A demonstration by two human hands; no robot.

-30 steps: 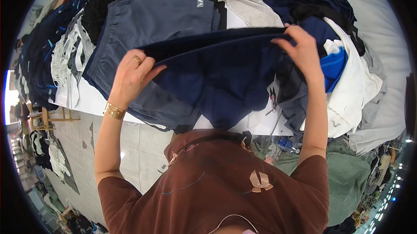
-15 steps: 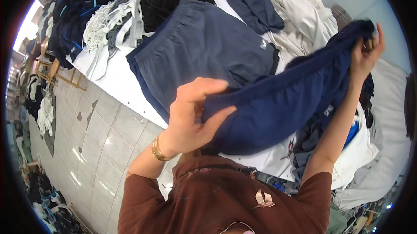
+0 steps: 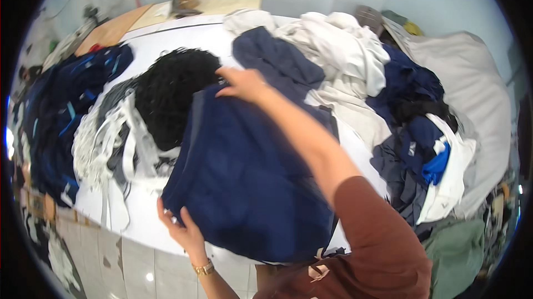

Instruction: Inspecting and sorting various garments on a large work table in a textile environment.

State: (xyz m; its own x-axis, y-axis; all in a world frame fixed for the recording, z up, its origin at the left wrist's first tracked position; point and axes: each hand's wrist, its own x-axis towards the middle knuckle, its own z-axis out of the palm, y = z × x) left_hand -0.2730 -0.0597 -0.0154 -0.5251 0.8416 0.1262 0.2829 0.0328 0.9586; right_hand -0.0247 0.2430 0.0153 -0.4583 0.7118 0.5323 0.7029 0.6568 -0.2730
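Together, hands (image 3: 186, 237) (image 3: 245, 84) hold navy shorts (image 3: 250, 182) by waistband ends (image 3: 173, 199).

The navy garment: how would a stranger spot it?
Find the white table. At its near edge is the navy garment, left hand and right hand at two corners. Unlike the navy heaps on both sides, it is one piece, spread out.

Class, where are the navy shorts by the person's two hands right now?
In the head view, the navy shorts are near the middle, over the white table, between the left hand and right hand, right of the black cord pile.
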